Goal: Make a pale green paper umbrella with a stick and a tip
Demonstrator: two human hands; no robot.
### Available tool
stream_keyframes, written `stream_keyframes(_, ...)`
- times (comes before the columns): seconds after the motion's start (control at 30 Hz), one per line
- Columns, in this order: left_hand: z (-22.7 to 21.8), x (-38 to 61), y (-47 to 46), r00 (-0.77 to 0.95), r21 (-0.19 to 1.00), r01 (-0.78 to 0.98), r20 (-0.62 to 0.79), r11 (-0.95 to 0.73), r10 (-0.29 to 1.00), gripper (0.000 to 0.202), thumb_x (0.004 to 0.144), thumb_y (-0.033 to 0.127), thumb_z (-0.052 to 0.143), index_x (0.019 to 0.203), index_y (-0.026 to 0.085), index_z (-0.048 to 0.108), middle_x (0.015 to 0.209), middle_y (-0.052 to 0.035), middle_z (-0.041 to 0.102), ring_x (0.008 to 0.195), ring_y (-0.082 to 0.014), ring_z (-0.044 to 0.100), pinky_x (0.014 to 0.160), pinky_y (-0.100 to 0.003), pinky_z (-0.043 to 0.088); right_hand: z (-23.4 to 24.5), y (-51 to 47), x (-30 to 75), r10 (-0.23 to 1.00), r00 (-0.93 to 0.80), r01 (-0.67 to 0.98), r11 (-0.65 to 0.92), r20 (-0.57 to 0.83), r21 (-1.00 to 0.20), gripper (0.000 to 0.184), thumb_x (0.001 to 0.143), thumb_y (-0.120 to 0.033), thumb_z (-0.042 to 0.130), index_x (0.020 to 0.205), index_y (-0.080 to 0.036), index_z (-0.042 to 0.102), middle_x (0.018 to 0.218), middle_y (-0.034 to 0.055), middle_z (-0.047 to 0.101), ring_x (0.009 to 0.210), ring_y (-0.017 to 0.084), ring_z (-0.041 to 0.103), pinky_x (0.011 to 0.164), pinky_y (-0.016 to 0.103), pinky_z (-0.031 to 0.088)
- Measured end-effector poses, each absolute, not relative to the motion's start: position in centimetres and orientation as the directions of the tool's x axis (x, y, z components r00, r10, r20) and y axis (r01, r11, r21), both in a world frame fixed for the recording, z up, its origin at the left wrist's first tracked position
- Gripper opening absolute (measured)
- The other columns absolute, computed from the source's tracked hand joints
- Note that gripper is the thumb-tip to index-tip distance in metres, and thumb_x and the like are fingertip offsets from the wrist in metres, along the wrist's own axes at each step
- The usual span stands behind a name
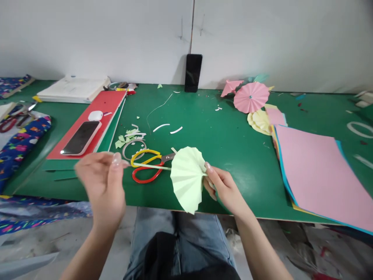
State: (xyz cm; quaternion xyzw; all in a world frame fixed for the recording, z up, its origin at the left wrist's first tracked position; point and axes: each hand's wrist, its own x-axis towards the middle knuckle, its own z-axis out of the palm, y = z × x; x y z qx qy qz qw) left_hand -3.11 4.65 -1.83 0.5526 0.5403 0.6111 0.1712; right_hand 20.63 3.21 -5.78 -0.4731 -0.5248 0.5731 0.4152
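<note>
A pale green pleated paper umbrella (pixel 188 177) hangs above the near edge of the table, with a thin green stick (pixel 154 167) running out of it to the left. My right hand (pixel 223 188) pinches the small tip on the umbrella's right side between thumb and fingers. At the far end of the stick, my left hand (pixel 106 182) is closed in a pinch, slightly blurred, its fingertips on the stick's end. Beneath the stick lie scissors (pixel 148 173) with yellow and red handles, their blades partly covered by the umbrella.
A tape ring (pixel 134 149) and green paper scraps (pixel 128 136) lie behind the scissors. On the left, a phone (pixel 81 138) rests on red card (pixel 110 111). A pink paper umbrella (pixel 251 97) stands back right, near stacked coloured paper (pixel 317 167). Another phone (pixel 193 73) leans on the wall.
</note>
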Motion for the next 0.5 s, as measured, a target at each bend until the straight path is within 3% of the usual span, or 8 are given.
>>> stream_keyframes(0.03, -1.7, -3.4, 4.9, -0.328, 0.753, 0.535, 0.603, -0.383, 0.727, 0.029, 0.081, 0.028, 0.065, 0.103, 0.021, 0.048, 0.093, -0.0019, 0.051, 0.078, -0.0142, 0.055, 0.075, -0.031, 0.047, -5.7, 3.7, 21.1, 0.968, -0.225, 0.044, -0.099, -0.107, -0.994, 0.045, 0.096, -0.048, 0.034, 0.06, -0.021, 0.033, 0.044, -0.0083, 0.036, 0.038, 0.006, 0.031, 0.041, 0.021, 0.028)
stream_keyframes(0.1, -1.6, -3.8, 5.3, -0.052, 0.538, 0.745, 0.637, -0.394, 0.769, 0.03, 0.076, 0.025, 0.068, 0.102, 0.022, 0.053, 0.101, -0.0045, 0.056, 0.094, -0.0211, 0.055, 0.088, -0.039, 0.042, -5.6, 4.4, 22.0, 0.955, -0.275, 0.101, -0.086, -0.111, -0.991, 0.045, 0.096, -0.047, 0.035, 0.059, -0.021, 0.034, 0.043, -0.008, 0.036, 0.039, 0.006, 0.032, 0.044, 0.022, 0.029)
stream_keyframes(0.17, -1.9, -3.8, 5.4, 0.293, 0.397, 0.805, 0.38, -0.441, 0.878, 0.025, 0.08, 0.026, 0.061, 0.105, 0.023, 0.057, 0.108, -0.0063, 0.061, 0.109, -0.0275, 0.052, 0.097, -0.048, 0.036, -5.5, 4.9, 22.5, 0.937, -0.327, 0.156, -0.072, -0.12, -0.985, 0.046, 0.096, -0.047, 0.036, 0.059, -0.02, 0.036, 0.043, -0.0079, 0.036, 0.04, 0.006, 0.032, 0.045, 0.022, 0.029)
stream_keyframes(0.2, -2.1, -3.6, 5.2, 0.405, 0.39, 0.796, 0.229, -0.464, 0.885, 0.023, 0.083, 0.026, 0.057, 0.106, 0.024, 0.057, 0.11, -0.0064, 0.062, 0.112, -0.0285, 0.052, 0.099, -0.051, 0.034, -5.5, 5.0, 22.6, 0.93, -0.346, 0.18, -0.065, -0.125, -0.982, 0.046, 0.096, -0.047, 0.036, 0.059, -0.02, 0.036, 0.043, -0.0079, 0.036, 0.041, 0.006, 0.032, 0.045, 0.022, 0.029)
stream_keyframes(0.27, -2.4, -2.9, 4.8, 0.484, 0.46, 0.776, 0.004, -0.431, 0.875, 0.025, 0.084, 0.025, 0.053, 0.108, 0.023, 0.057, 0.113, -0.0069, 0.063, 0.111, -0.029, 0.053, 0.098, -0.052, 0.035, -5.6, 5.2, 22.6, 0.921, -0.368, 0.222, -0.047, -0.128, -0.974, 0.045, 0.095, -0.048, 0.035, 0.06, -0.02, 0.038, 0.045, -0.0079, 0.035, 0.042, 0.007, 0.032, 0.045, 0.022, 0.029)
stream_keyframes(0.37, -2.6, -1.3, 3.7, 0.485, 0.674, 0.707, -0.243, -0.213, 0.84, 0.027, 0.087, 0.025, 0.048, 0.113, 0.023, 0.054, 0.106, -0.0057, 0.065, 0.099, -0.0245, 0.059, 0.088, -0.043, 0.046, -5.8, 5.1, 22.2, 0.922, -0.369, 0.275, -0.011, -0.116, -0.961, 0.044, 0.095, -0.048, 0.035, 0.061, -0.02, 0.039, 0.048, -0.0076, 0.035, 0.043, 0.007, 0.033, 0.046, 0.023, 0.027)
stream_keyframes(0.5, -2.9, 0.7, 2.9, 0.5, 0.915, 0.401, -0.269, 0.055, 0.824, 0.045, 0.087, 0.024, 0.049, 0.131, 0.026, 0.039, 0.12, -0.0058, 0.06, 0.103, -0.0192, 0.06, 0.086, -0.031, 0.051, -5.8, 5.0, 21.6, 0.929, -0.362, 0.347, 0.059, -0.075, -0.936, 0.042, 0.095, -0.045, 0.034, 0.061, -0.021, 0.036, 0.049, -0.0073, 0.033, 0.045, 0.008, 0.031, 0.047, 0.024, 0.024)
